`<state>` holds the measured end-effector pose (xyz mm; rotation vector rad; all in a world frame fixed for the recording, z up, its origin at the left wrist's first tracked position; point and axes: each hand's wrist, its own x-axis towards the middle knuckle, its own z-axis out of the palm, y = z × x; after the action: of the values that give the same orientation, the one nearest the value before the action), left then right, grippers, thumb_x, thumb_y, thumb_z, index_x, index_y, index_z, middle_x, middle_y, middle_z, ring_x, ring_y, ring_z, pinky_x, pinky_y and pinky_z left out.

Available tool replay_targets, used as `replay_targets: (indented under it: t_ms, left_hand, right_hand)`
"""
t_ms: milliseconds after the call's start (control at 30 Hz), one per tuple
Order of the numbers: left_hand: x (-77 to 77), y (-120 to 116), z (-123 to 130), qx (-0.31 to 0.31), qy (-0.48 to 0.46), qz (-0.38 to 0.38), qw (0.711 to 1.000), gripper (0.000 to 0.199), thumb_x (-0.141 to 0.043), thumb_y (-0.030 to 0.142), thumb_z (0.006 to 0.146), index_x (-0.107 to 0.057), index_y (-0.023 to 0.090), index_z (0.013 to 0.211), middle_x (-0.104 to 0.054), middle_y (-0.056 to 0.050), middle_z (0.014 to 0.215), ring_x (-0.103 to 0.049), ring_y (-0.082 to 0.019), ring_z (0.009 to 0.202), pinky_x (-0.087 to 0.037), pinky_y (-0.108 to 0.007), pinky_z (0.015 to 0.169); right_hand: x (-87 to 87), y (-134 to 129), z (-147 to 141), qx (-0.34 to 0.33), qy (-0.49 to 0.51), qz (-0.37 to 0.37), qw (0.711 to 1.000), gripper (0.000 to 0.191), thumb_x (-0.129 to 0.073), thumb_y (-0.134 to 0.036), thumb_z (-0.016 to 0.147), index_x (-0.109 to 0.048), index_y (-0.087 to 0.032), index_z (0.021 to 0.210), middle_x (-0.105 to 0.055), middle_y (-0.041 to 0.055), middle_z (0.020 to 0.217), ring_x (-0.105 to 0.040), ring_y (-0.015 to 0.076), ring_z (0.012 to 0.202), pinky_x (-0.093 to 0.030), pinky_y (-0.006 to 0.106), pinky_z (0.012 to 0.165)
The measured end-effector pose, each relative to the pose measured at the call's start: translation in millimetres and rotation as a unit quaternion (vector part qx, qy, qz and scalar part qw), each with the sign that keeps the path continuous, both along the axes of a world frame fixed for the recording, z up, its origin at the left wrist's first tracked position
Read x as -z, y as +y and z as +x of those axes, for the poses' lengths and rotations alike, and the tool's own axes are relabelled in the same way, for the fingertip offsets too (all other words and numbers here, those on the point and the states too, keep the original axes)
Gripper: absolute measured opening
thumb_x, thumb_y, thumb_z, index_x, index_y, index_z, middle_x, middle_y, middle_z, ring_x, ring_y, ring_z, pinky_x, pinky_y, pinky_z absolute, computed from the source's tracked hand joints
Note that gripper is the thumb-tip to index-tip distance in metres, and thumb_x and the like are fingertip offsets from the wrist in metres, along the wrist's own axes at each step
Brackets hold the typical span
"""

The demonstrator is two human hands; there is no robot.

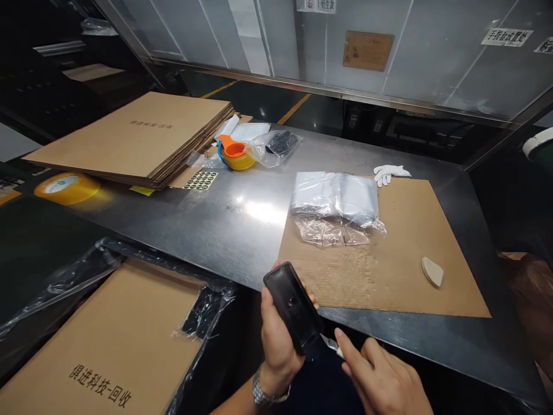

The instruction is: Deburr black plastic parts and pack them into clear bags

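My left hand [279, 343], with a metal watch on its wrist, is wrapped round a black, shallow, box-shaped part [294, 305]. The part is tilted, its hollow face with a small hole turned up. In my right hand [384, 374] is a small knife [330, 344] with a pale handle, gripped with the index finger stretched along it. The blade's tip is at the lower right edge of the black part; whether it touches cannot be told. Both hands are held just in front of the metal table's [190, 225] near edge.
On the table lie a cardboard sheet [415, 242], clear plastic bags [334, 199], a white glove [391, 173], a beige pad [432, 272], tape rolls [239, 158] and stacked cardboard [147, 135]. A plastic-lined box [103, 340] stands at lower left. A grey panel [276, 40] hangs behind.
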<state>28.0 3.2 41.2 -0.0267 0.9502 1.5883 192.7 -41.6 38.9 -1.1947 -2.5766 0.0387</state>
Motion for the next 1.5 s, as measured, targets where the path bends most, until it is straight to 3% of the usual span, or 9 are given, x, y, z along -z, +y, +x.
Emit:
replay_targets:
  t_ms: [133,500,800,967,1167,1400,1500]
  left_hand:
    - [-0.1,-2,1,-0.003,0.019,0.019,1.0,0.049,-0.045,0.053,0.083,-0.048,0.029,0.125,-0.062,-0.002,0.073,-0.058,-0.015,0.057,-0.05,-0.025,0.053]
    - [0.1,-6,5,-0.007,0.05,0.051,0.997,0.049,-0.045,0.053,0.083,-0.043,0.033,0.128,-0.063,-0.003,0.075,-0.058,-0.016,0.06,-0.051,-0.027,0.053]
    - [0.9,-4,4,-0.001,0.063,0.01,0.998,0.059,-0.049,0.053,0.081,-0.037,0.03,0.134,-0.063,-0.002,0.074,-0.058,-0.015,0.057,-0.051,-0.027,0.052]
    - [2.3,-1,0,0.038,0.046,-0.003,0.998,0.055,-0.046,0.05,0.084,-0.037,0.029,0.134,-0.062,-0.002,0.074,-0.058,-0.014,0.055,-0.05,-0.026,0.05]
    - [2.6,-2,-2,0.067,0.056,-0.004,0.996,0.056,-0.045,0.05,0.085,-0.036,0.027,0.135,-0.061,-0.002,0.075,-0.057,-0.014,0.055,-0.05,-0.026,0.05]
    - [-0.4,-2,-1,0.079,0.075,0.008,0.994,0.056,-0.044,0.051,0.085,-0.035,0.027,0.135,-0.062,-0.002,0.075,-0.057,-0.014,0.056,-0.051,-0.026,0.051]
    - [2.7,-4,-1,0.071,0.108,0.013,0.992,0.056,-0.044,0.052,0.084,-0.037,0.026,0.134,-0.063,-0.002,0.075,-0.058,-0.014,0.056,-0.051,-0.027,0.053]
  right_hand:
    - [-1.0,0,2,0.0,-0.02,0.01,1.0,0.034,-0.04,-0.023,0.093,-0.057,-0.014,0.121,-0.053,0.0006,0.061,-0.056,0.0098,0.046,-0.044,0.018,0.041]
    - [-1.4,0,5,-0.003,-0.054,0.011,0.998,0.034,-0.038,-0.026,0.094,-0.057,-0.017,0.121,-0.054,-0.0003,0.06,-0.055,0.009,0.044,-0.041,0.018,0.039]
    - [4.0,0,3,0.014,-0.073,0.056,0.996,0.034,-0.041,-0.023,0.092,-0.056,-0.017,0.122,-0.052,-0.001,0.058,-0.053,0.011,0.043,-0.039,0.022,0.04]
    - [-3.8,7,5,-0.022,0.003,-0.011,1.0,0.033,-0.037,-0.02,0.094,-0.056,-0.012,0.12,-0.054,-0.0003,0.059,-0.054,0.0091,0.045,-0.041,0.019,0.042]
    - [-3.1,10,3,-0.02,0.054,-0.043,0.997,0.033,-0.032,-0.017,0.096,-0.059,-0.005,0.108,-0.057,-0.0006,0.056,-0.056,0.0094,0.042,-0.038,0.02,0.04]
    - [1.4,6,2,-0.01,0.045,-0.1,0.994,0.036,-0.026,-0.021,0.098,-0.059,-0.009,0.104,-0.057,-0.0014,0.052,-0.057,0.0109,0.039,-0.033,0.022,0.038]
    - [3.6,4,0,0.017,0.057,-0.161,0.985,0.038,-0.022,-0.025,0.098,-0.058,-0.014,0.104,-0.058,-0.0012,0.053,-0.057,0.0112,0.04,-0.032,0.021,0.039]
